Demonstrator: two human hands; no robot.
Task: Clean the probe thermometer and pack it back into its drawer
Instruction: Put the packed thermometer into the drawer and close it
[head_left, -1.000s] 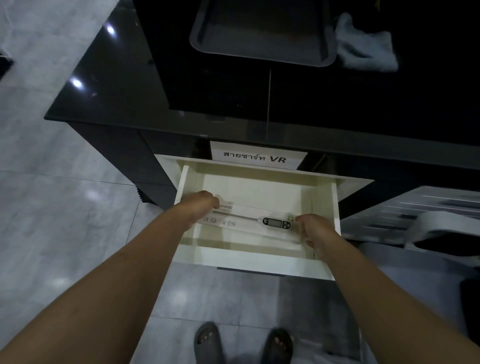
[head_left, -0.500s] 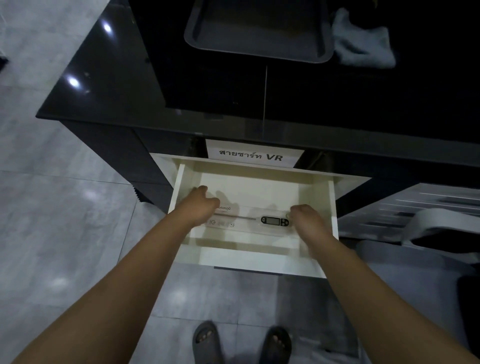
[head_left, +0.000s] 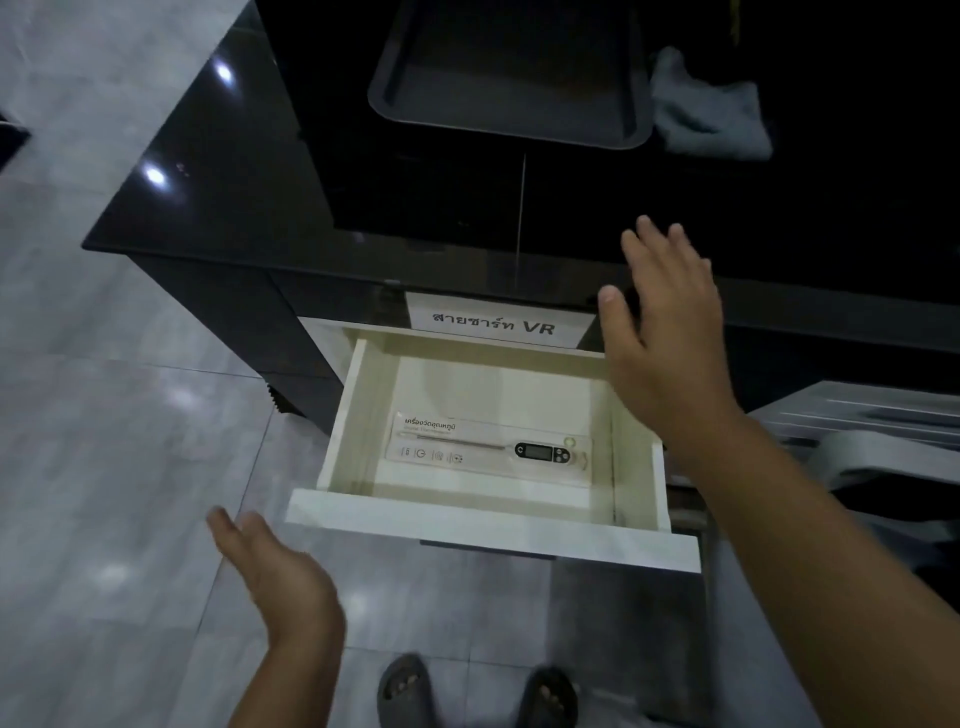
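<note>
With the probe thermometer (head_left: 488, 451) lying in its pack inside the open drawer (head_left: 493, 530), your left hand (head_left: 283, 574) and right hand (head_left: 667, 332) both spread empty, you need only push it shut.

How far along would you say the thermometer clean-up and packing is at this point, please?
Done: the probe thermometer lies in its clear package on the floor of the white drawer. In hand: nothing; the left hand and right hand are both open and clear of the drawer. Left: the drawer stands open and probably needs pushing shut.
</note>
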